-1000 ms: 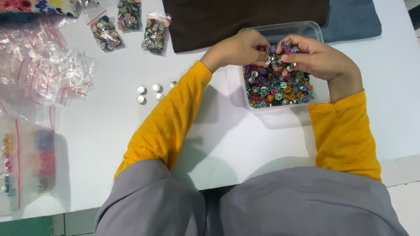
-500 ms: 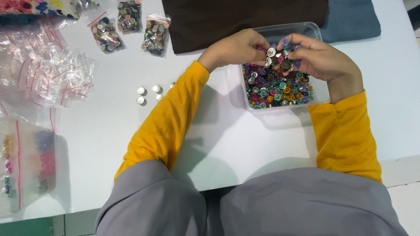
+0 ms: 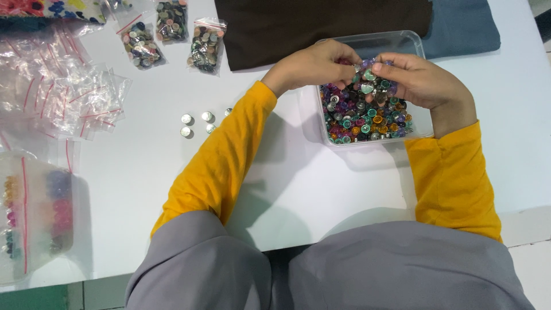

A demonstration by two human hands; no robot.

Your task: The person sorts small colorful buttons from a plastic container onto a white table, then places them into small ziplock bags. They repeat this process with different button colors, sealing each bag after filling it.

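Note:
A clear plastic tray [image 3: 402,41] on the white table holds a heap of small round coloured buttons [image 3: 361,117]. Both my hands hover over the tray's left half, fingertips meeting. My left hand [image 3: 313,66] pinches at small buttons between its fingertips. My right hand [image 3: 422,80] cups a cluster of buttons [image 3: 373,77] against its fingers. Both arms wear yellow sleeves.
Several loose silvery buttons [image 3: 201,121] lie left of my left sleeve. Three filled small bags [image 3: 172,31] sit at the back, with a pile of empty zip bags [image 3: 63,95] on the left and a bag of coloured beads [image 3: 34,209]. Brown cloth [image 3: 321,23] and blue cloth [image 3: 465,26] lie behind the tray.
My hands have stayed over the tray, with the fingers shifting slightly as they work the buttons. Nothing else moved.

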